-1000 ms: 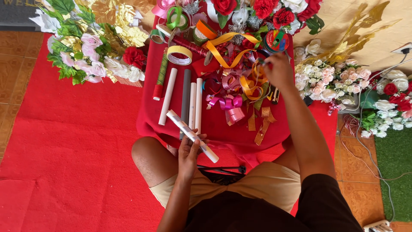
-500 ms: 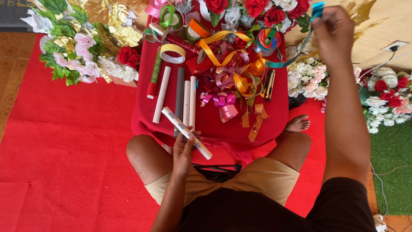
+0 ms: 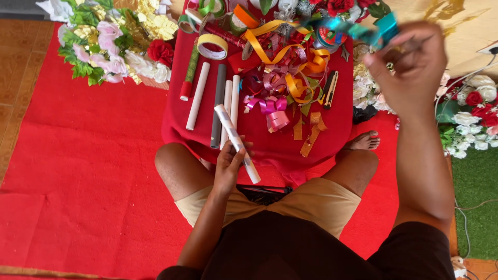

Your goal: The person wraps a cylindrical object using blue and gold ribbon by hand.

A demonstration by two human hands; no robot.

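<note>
At lower centre, the left hand (image 3: 228, 168) is closed around a white paper roll (image 3: 236, 141), whose long axis slants from upper left to lower right over the red-draped counter (image 3: 337, 129). At upper right, well apart, the raised right hand (image 3: 410, 72) pinches a blurred teal ribbon piece (image 3: 371, 29) above the ribbon pile (image 3: 290, 83).

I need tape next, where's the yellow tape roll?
In the head view, the yellow tape roll lies upper left on the red cloth, above the white tubes.
</note>
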